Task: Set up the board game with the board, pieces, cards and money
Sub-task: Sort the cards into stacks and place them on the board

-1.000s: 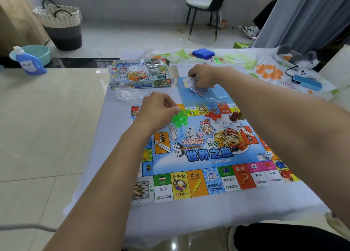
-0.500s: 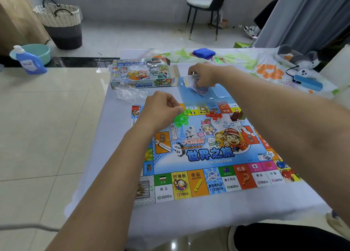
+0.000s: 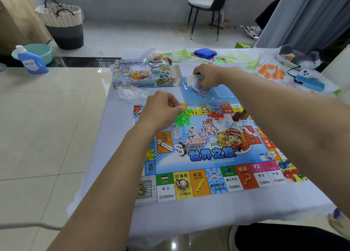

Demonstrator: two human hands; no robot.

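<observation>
Green pieces: heap, partly hiding under left hand; its curled fingertips' catch unclear.
Cards: one stack, right hand pinching.
Dice: one.

The near half of the board is left open except for a die at the right. The far edge is blocked by green pieces, red pieces, the box and a blue tray.

Beyond the tabletop we see a woven basket, a chair, a blue detergent bottle touching a teal basin, and a folded blue cloth.
</observation>
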